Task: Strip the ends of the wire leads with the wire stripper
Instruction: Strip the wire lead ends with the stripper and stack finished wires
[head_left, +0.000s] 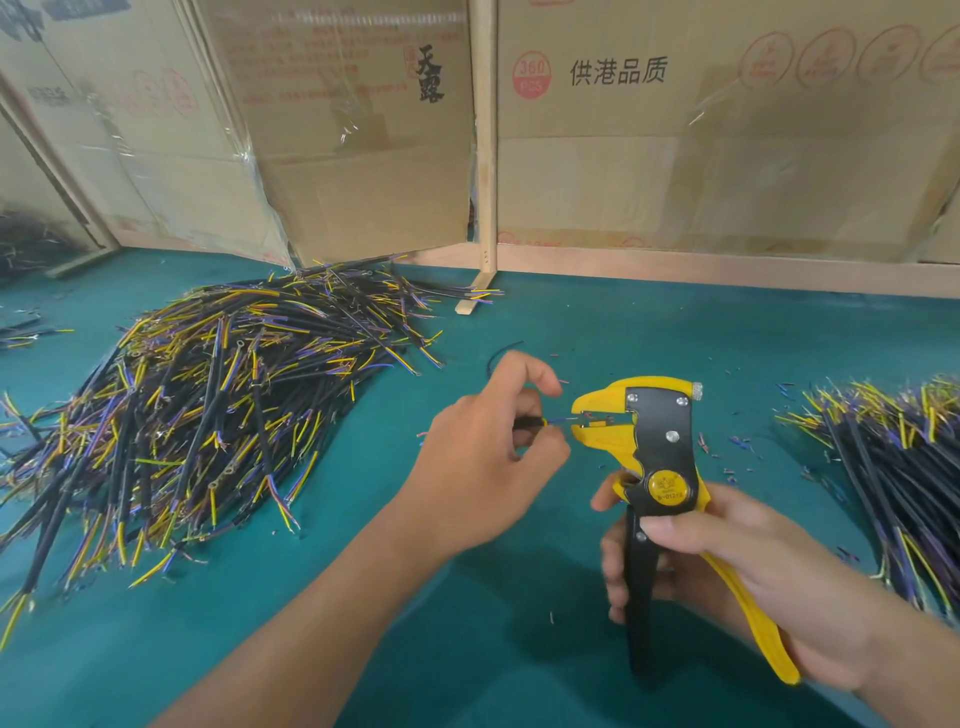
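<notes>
Clamped round the handles of the wire stripper (660, 457), my right hand (737, 566) holds it upright above the green table (467, 623). My left hand (483, 457) pinches a wire lead (530, 422), its coloured ends reaching into the stripper's yellow jaws. One big pile of leads (208, 405) lies to my left, another pile (893, 467) to my right.

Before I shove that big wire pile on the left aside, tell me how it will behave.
The wire pile is loose, crisscrossed leads, so it would probably spread and shed strands rather than slide as one. The leads look thin and bent, likely floppy and light. The green mat may drag on them, leaving stragglers.
</notes>
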